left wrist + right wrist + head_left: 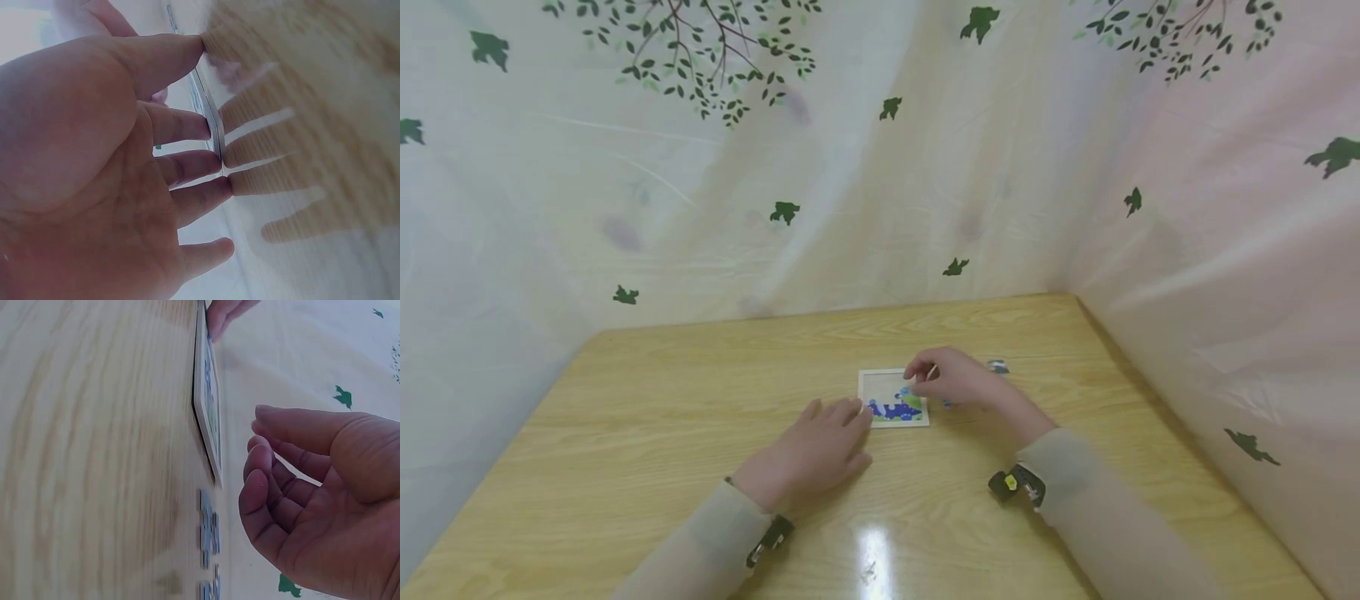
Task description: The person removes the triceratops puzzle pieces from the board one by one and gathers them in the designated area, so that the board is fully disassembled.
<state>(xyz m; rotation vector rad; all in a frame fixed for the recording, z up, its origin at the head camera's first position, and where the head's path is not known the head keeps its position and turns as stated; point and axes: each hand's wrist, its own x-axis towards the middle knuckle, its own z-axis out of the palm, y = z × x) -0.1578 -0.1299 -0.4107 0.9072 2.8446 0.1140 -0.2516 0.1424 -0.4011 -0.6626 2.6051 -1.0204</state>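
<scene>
A small white-framed jigsaw puzzle (895,424) lies on the table, with blue and green pieces (895,412) along its lower and right parts and bare backing above. My left hand (820,446) rests palm down at its left side, fingers spread; in the left wrist view the fingertips touch the frame's edge (217,134). Over the puzzle's right side hovers my right hand (951,377), its fingers loosely bent, thumb and forefinger tips close together. The right wrist view shows that hand (312,494) above the table with no piece visible between the fingertips.
Loose puzzle pieces (206,531) lie on the wooden table (700,392) to the right of the frame. One loose piece (997,366) sits beyond my right wrist. Pale curtains (850,167) with green leaf prints enclose the table's back and sides.
</scene>
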